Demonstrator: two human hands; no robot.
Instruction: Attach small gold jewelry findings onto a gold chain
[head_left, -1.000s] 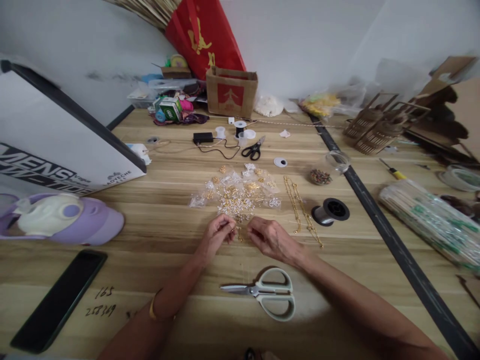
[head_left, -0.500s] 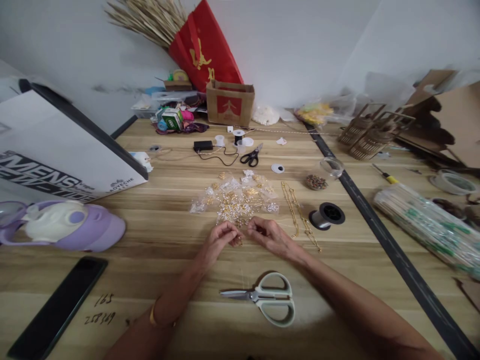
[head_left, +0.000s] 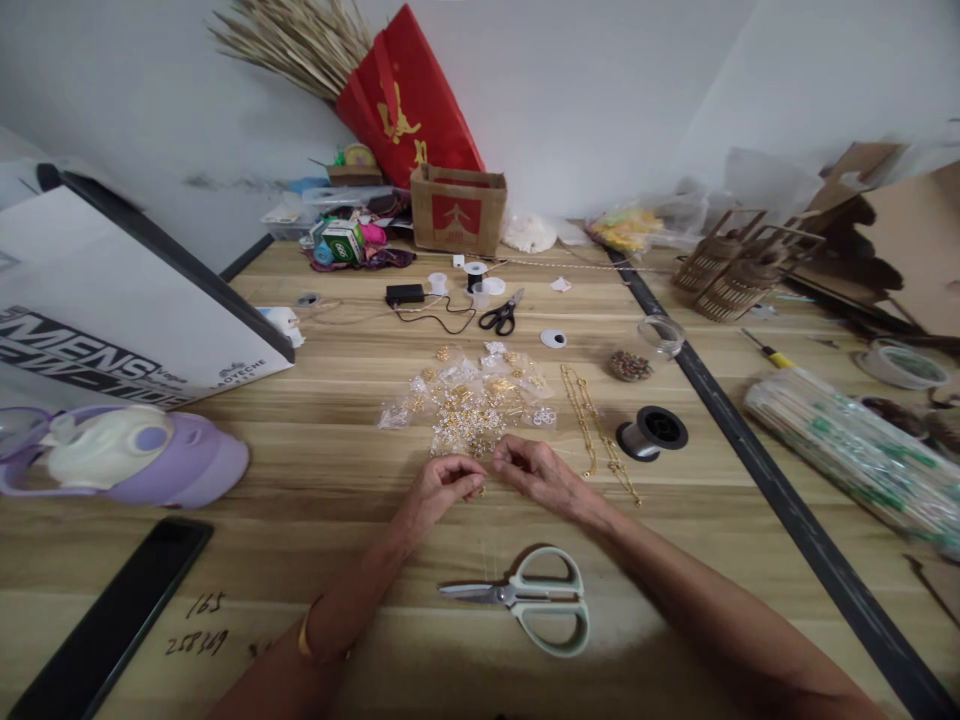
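Observation:
My left hand [head_left: 444, 490] is closed in a pinch, with a small gold bead-like piece [head_left: 482, 491] showing at its fingertips. Just to its right, my right hand [head_left: 538, 472] is pinched too; whatever lies between its fingers is too fine to make out. A small gap separates the fingertips. Right beyond them lies a pile of clear and gold beads [head_left: 465, 418] among small plastic bags. Gold chains [head_left: 592, 430] and a spool of fine clear line [head_left: 643, 435] are to the right of my right hand. Scissors with pale green handles [head_left: 525, 597] lie nearer me, blades pointing left.
Black scissors [head_left: 501, 315] and a jar of mixed beads [head_left: 632, 364] stand farther back. A purple bottle [head_left: 176, 455], a phone [head_left: 112, 620] and a large white box [head_left: 127, 300] take up the left. Packed sticks [head_left: 847, 450] lie at right.
My left hand has shifted slightly down and its fingers have straightened a little toward the right hand. The right hand stays almost in place, still pinched.

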